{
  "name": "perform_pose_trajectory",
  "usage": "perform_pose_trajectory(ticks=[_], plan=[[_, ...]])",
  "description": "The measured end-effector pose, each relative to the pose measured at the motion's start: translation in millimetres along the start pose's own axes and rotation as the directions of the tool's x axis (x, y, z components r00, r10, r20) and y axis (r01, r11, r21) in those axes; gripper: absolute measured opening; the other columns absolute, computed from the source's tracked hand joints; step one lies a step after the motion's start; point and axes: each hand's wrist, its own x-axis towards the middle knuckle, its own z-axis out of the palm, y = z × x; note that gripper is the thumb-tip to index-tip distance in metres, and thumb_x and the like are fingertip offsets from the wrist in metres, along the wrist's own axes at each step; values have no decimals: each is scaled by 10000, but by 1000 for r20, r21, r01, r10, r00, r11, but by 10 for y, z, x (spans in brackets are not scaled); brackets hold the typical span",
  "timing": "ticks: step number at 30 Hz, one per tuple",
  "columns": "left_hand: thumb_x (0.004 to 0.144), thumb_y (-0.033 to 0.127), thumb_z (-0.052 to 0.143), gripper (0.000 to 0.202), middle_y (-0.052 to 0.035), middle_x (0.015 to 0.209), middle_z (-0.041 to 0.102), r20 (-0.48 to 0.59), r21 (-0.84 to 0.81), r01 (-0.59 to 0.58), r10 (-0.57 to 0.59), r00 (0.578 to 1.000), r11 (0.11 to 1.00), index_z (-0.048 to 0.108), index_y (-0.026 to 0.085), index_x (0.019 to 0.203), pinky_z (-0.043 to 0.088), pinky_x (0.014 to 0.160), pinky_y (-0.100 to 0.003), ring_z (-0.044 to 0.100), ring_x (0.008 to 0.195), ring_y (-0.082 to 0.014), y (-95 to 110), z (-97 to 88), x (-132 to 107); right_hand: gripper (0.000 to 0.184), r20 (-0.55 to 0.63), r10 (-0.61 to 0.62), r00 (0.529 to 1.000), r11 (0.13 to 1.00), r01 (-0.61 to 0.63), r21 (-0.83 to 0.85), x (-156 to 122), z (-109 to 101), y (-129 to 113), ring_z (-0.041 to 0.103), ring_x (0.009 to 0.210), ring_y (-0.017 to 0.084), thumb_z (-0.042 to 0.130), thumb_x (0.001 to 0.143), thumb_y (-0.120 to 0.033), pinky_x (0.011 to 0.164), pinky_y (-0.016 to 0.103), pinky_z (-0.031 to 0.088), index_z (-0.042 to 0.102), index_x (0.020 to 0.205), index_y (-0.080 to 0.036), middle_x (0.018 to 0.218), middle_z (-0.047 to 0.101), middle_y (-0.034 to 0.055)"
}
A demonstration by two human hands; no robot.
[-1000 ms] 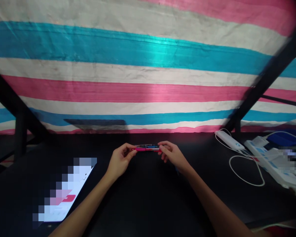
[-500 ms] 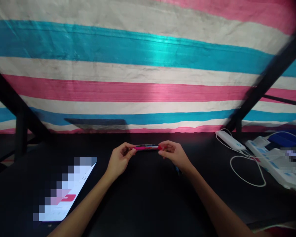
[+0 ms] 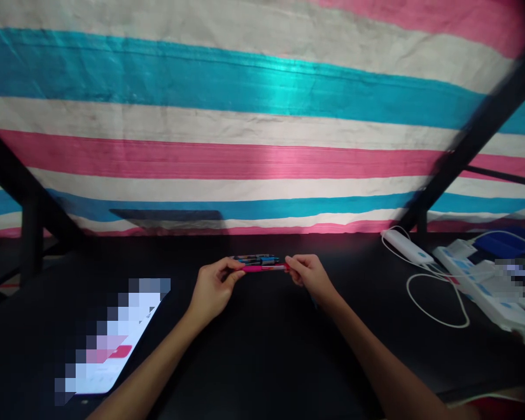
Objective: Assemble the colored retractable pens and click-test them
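Observation:
A pink-red pen lies level between my two hands, just above the dark tabletop. My left hand pinches its left end between thumb and fingers. At the other end, the fingertips of my right hand are closed on the pen's red tip. Right behind it, several dark and blue pens lie side by side on the table. A small blue object shows partly beside my right wrist; its kind is hidden.
A lit tablet-like screen, partly blurred, lies at left. On the right are a white power strip, a white power bank, looped cables and a blue object. Dark slanted frame bars flank a striped sheet.
The pink-red pen has come slightly nearer to me, so the pens behind it show more. My right hand has turned and changed its grip on the pen's right end.

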Motion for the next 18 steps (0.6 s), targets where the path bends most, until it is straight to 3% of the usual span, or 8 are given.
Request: perform_pose_trajectory(ticks=[3, 8, 12, 18], plan=[[816, 208, 598, 61, -49, 808, 692, 30, 146, -199, 196, 980, 969, 651, 192, 791, 534, 704, -316, 651, 760, -183, 58, 8, -29, 387, 92, 174, 981, 972, -186, 143, 14, -26, 1, 202, 358, 24, 685, 733, -449, 369, 204, 117, 554, 552, -133, 419, 333, -75], [842, 73, 522, 168, -53, 805, 668, 88, 257, -534, 531, 843, 806, 643, 189, 843, 547, 725, -333, 625, 802, -175, 130, -9, -57, 341, 315, 440, 841, 815, -521, 254, 10, -115, -33, 132, 378, 1, 724, 722, -376, 342, 145, 109, 565, 592, -103, 435, 261, -110], [818, 7, 527, 253, -52, 840, 678, 140, 308, -648, 640, 755, 697, 648, 189, 943, 547, 796, -370, 621, 865, -188, 118, -19, -89, 295, 433, 504, 748, 709, -644, 287, 16, -173, -30, 115, 379, 0, 672, 777, -320, 328, 110, 130, 581, 614, -91, 443, 232, -116], [836, 40, 526, 339, -83, 993, 687, 225, 381, -749, 732, 643, 541, 614, 197, 1123, 553, 821, -408, 617, 994, -239, 70, -65, -163, 288, 506, 539, 674, 659, -711, 246, 23, -237, -36, 106, 371, 6, 631, 810, -304, 313, 100, 137, 578, 620, -94, 438, 212, -120]])
